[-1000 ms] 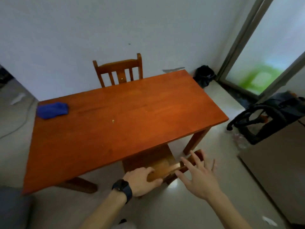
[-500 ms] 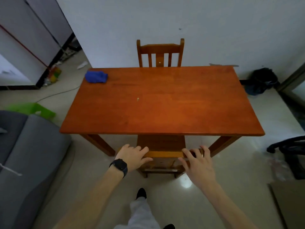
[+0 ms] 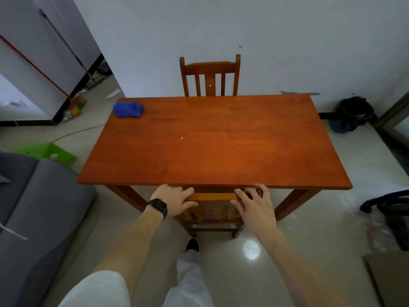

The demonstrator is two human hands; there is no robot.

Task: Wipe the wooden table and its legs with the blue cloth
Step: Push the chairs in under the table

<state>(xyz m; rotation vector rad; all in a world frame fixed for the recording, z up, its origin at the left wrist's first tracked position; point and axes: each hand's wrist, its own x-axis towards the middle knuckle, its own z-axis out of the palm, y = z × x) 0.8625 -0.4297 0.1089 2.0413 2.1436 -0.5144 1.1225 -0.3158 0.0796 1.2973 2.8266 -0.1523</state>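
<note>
Your left hand (image 3: 173,201) grasps the top rail of the near chair (image 3: 212,197), fingers over the rail and thumb under it, with a black watch (image 3: 158,207) on the wrist. Your right hand (image 3: 254,206) is released and lies on the right end of the same rail, fingers spread and nearly straight, their tips close under the bench (image 3: 221,151) edge. The chair is tucked under the near side of the bench. The blue cloth (image 3: 128,109) lies crumpled on the far left corner of the bench top, well apart from both hands. A small pale speck (image 3: 181,139) sits near the middle of the top. A far chair (image 3: 210,74) stands against the wall behind the bench, and a grey sofa (image 3: 33,207) is at your left.
</note>
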